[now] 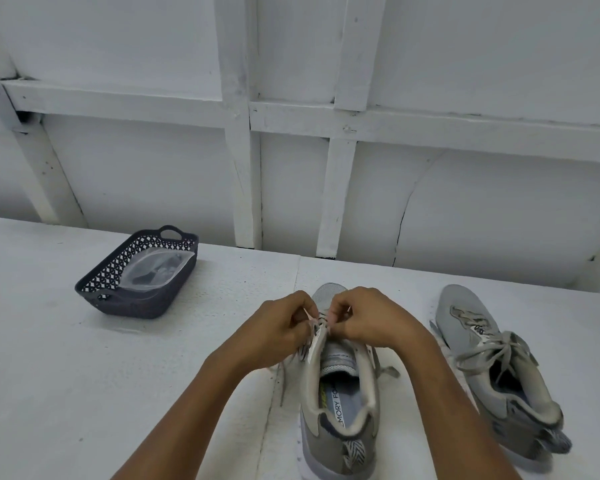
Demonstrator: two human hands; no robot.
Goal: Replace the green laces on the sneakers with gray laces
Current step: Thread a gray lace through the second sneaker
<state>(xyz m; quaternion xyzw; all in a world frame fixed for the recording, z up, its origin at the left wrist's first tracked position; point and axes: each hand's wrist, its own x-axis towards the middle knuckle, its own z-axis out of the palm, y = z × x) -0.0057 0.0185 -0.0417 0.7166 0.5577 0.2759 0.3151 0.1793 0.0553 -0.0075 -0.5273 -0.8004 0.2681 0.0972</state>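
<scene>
Fingers (305,306) of the left hand (278,327) pinch the lace (307,349) on the left side of the middle sneaker (340,403). The right hand (364,317) pinches it on the right side. The shoe runs near to far, toe pointing far, with both hands just as close. The other sneaker (492,362) lies to the right.

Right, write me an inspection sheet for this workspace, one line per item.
Surface: white rough tabletop, seam down the middle.
Job's things: grey mesh sneaker at centre, heel toward the camera, lace only at the front eyelets; second grey sneaker on its right, grey laces tied.
Clutter: dark latticed plastic basket at left, holding a clear plastic bag.
Grippers: left hand and right hand, fingers pinching the lace at the front eyelets.
Cables: nothing seen.
Surroundings: white painted panelled wall behind.
</scene>
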